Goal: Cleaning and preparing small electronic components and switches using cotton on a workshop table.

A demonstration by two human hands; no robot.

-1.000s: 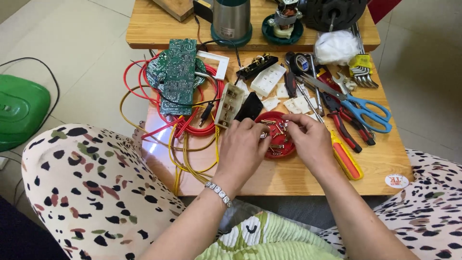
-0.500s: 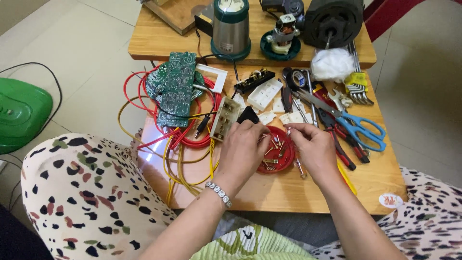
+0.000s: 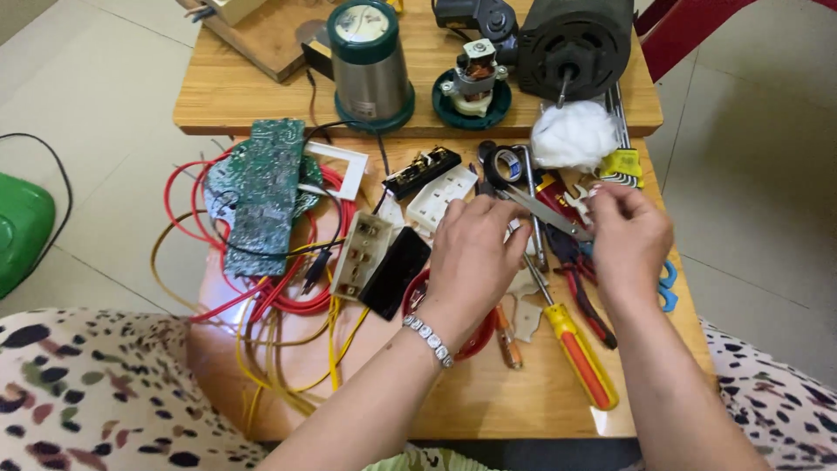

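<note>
My left hand (image 3: 475, 257) hovers over the red dish (image 3: 419, 291), fingers curled downward and hiding most of it. What those fingers hold is hidden. My right hand (image 3: 629, 235) is raised over the pliers (image 3: 582, 283) and blue scissors (image 3: 667, 288). Its fingertips are pinched together near a small wrench (image 3: 579, 195), and I cannot make out anything between them. A yellow and red screwdriver (image 3: 580, 358) lies just below both hands. A small orange screwdriver (image 3: 507, 338) rests beside the dish.
Left of the dish lie a black cover (image 3: 394, 272), a beige switch block (image 3: 359, 253), a green circuit board (image 3: 261, 196) and red and yellow wires (image 3: 261, 305). At the back stand a blender base (image 3: 370, 61), motors (image 3: 571, 35) and white cotton (image 3: 571, 135).
The view has shifted, so the table sits lower and further left. My right hand has lifted from the dish up and right over the tools. My left hand stays over the dish.
</note>
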